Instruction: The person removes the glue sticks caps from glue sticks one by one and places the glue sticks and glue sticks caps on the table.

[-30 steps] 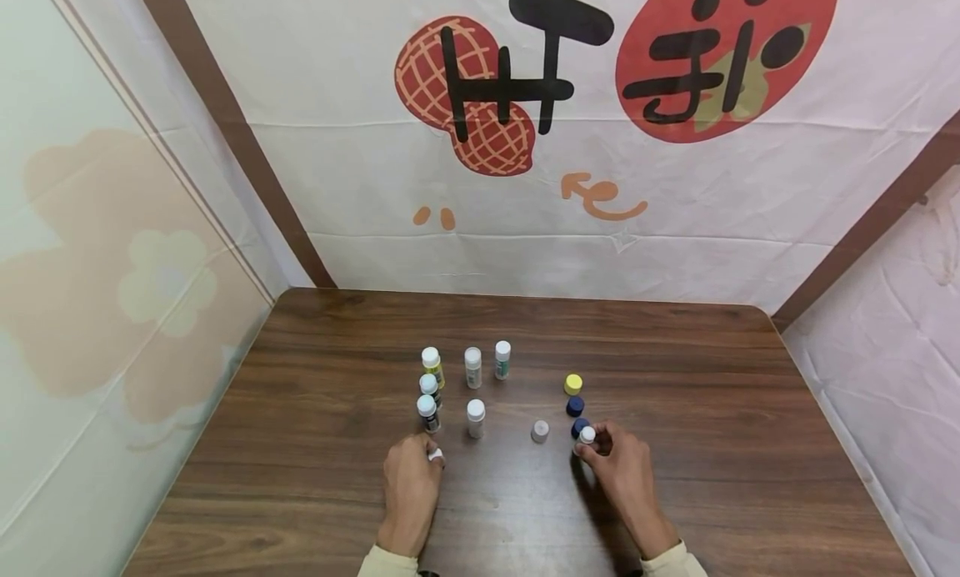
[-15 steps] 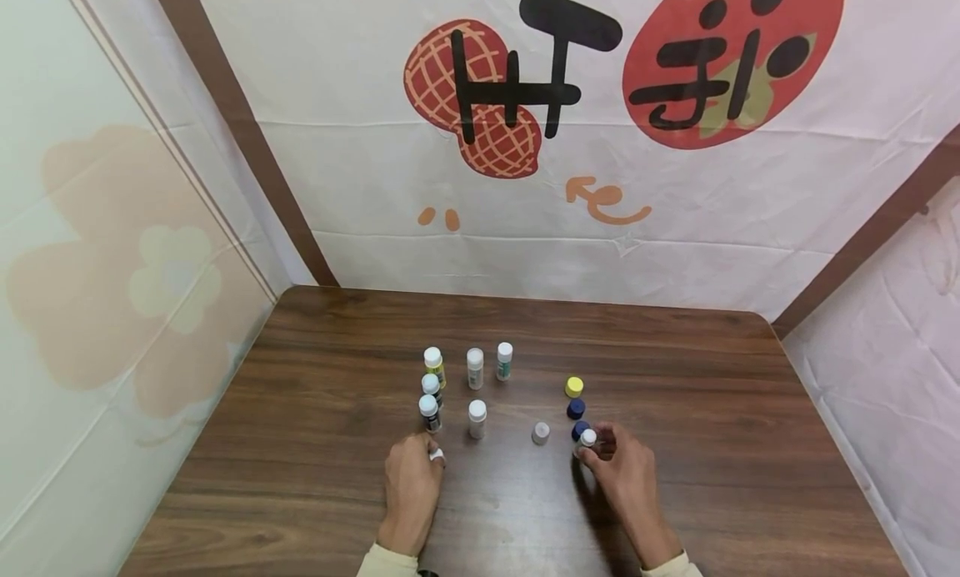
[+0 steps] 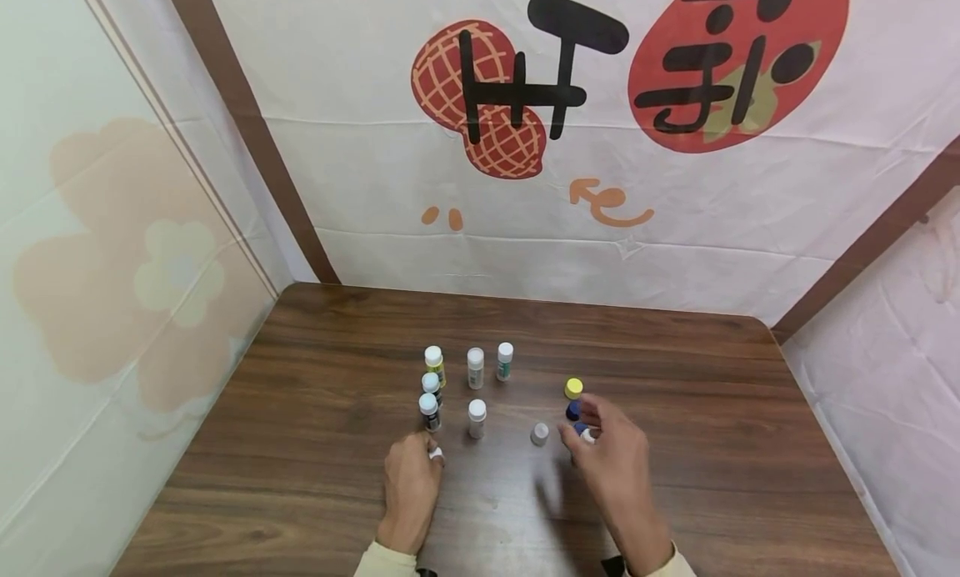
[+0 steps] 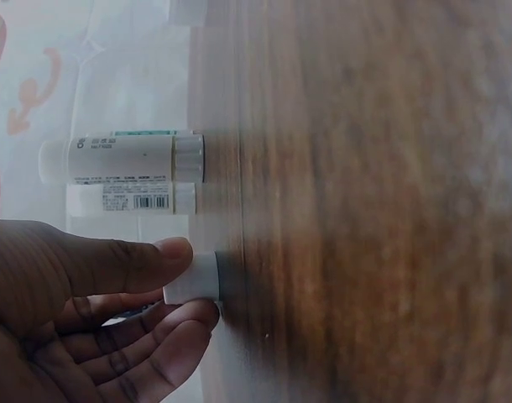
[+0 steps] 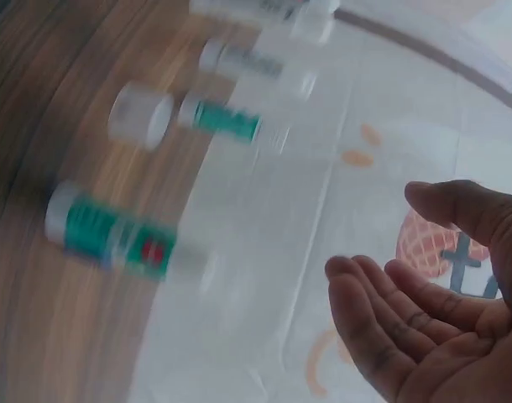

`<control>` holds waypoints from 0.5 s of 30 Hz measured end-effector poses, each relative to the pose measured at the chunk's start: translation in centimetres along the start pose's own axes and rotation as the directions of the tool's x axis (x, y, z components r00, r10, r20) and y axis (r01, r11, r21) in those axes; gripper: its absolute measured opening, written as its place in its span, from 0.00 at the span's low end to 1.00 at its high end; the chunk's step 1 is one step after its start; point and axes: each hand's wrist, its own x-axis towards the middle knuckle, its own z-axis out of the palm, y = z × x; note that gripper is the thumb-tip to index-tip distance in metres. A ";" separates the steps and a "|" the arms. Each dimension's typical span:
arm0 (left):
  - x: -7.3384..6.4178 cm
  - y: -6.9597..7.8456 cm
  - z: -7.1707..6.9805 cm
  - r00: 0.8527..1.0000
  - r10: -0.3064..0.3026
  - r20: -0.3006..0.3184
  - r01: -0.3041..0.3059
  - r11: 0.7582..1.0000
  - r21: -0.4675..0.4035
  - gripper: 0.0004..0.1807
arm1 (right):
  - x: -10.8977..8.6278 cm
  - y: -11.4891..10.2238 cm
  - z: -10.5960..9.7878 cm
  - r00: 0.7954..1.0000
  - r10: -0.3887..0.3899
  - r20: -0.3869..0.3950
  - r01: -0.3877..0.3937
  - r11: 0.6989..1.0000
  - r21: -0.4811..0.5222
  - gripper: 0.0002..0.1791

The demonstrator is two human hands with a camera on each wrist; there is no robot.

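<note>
While pinching a short white plastic cylinder (image 4: 193, 279) between the thumb and fingers of the left hand (image 3: 408, 477), low at the dark brown wooden table (image 3: 712, 444), holding the right hand (image 3: 617, 452) open, with thumb and fingers apart. Cannot tell whether gripping a cap or the lower end of a longer tube, because of being partly covered by the fingers. With the right hand, gripping nothing; can see it near an upright green-and-white tube (image 5: 113, 235) with a round white top, standing on the table. Just beside this tube, can find a dark blue round cap (image 3: 581, 428), and farther a second dark blue cap (image 3: 573, 410) and a yellow round cap (image 3: 573, 388). To the left of them, can see a pale grey round cap (image 3: 540, 434). Ahead of the left hand, can count three upright bottles in line: two dark-labelled bottles (image 3: 429, 410) with pale blue tops, then a yellow-labelled bottle (image 3: 435, 368) with a white top. To the right of this line, can find a plain white bottle (image 3: 477, 418), and farther back a white tube (image 3: 476, 368) near a slim white tube with green label (image 3: 505, 362).
</note>
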 end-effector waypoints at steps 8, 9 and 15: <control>0.2 -0.2 -0.1 1.000 -0.011 0.003 0.011 1.000 0.004 0.08 | 1.4 -1.6 5.3 0.987 0.143 0.075 -0.160 0.907 0.390 0.22; 0.2 -0.2 -0.1 1.000 -0.010 0.004 0.010 1.000 0.003 0.08 | 1.7 -1.6 5.9 0.984 0.162 0.070 -0.176 0.900 0.399 0.23; 0.0 -0.1 -0.1 1.000 0.005 -0.011 -0.005 1.000 0.004 0.08 | 2.9 -1.5 9.0 0.968 0.249 0.046 -0.247 0.889 0.385 0.27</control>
